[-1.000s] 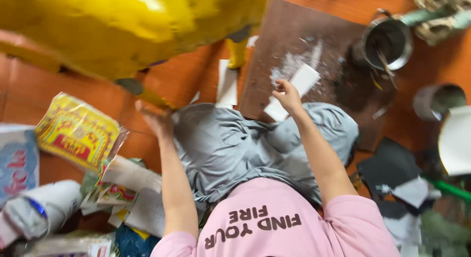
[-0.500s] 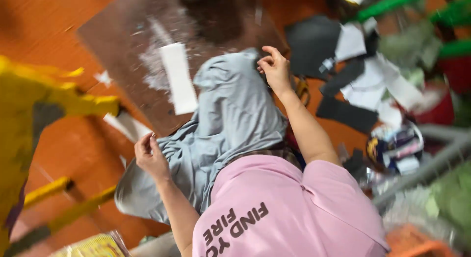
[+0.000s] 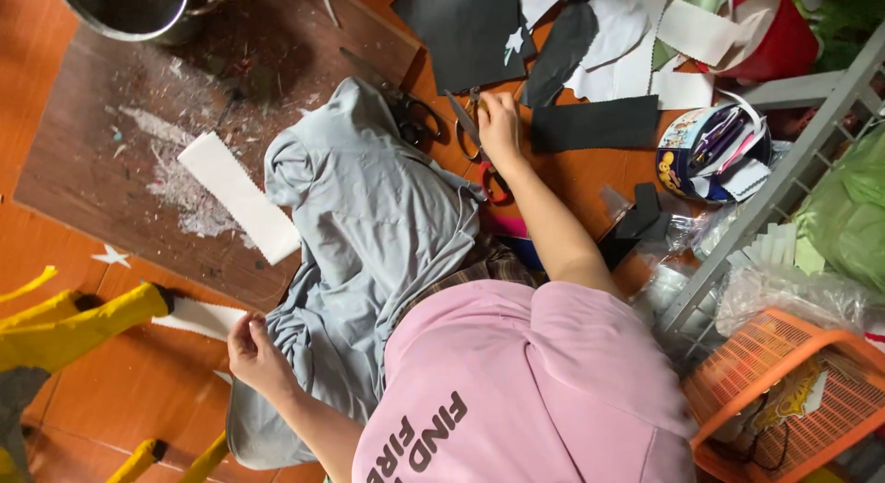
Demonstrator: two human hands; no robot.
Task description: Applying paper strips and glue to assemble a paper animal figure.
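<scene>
A grey garment [image 3: 369, 234] lies crumpled over my lap and the orange floor. My left hand [image 3: 253, 354] pinches its lower left edge, close to a white strip and a yellow padded shape [image 3: 74, 326]. My right hand [image 3: 498, 123] reaches past the garment's far edge, its fingers curled over red-handled scissors [image 3: 493, 183] that lie on the floor. Black-handled scissors [image 3: 415, 114] rest just left of that hand, partly on the garment. A black fabric rectangle [image 3: 595, 123] lies just right of the hand.
A brown board [image 3: 101, 160] dusted white carries a white strip [image 3: 240, 197], with a metal pot [image 3: 129, 8] at its far end. Black and white fabric scraps [image 3: 636, 41] lie beyond. At the right are a round tin of pens [image 3: 714, 151], a grey metal rack [image 3: 784, 179] and an orange basket [image 3: 784, 391].
My right hand left the garment's far edge and moved right onto the red-handled scissors. My left hand keeps its hold on the garment. The view has swung right.
</scene>
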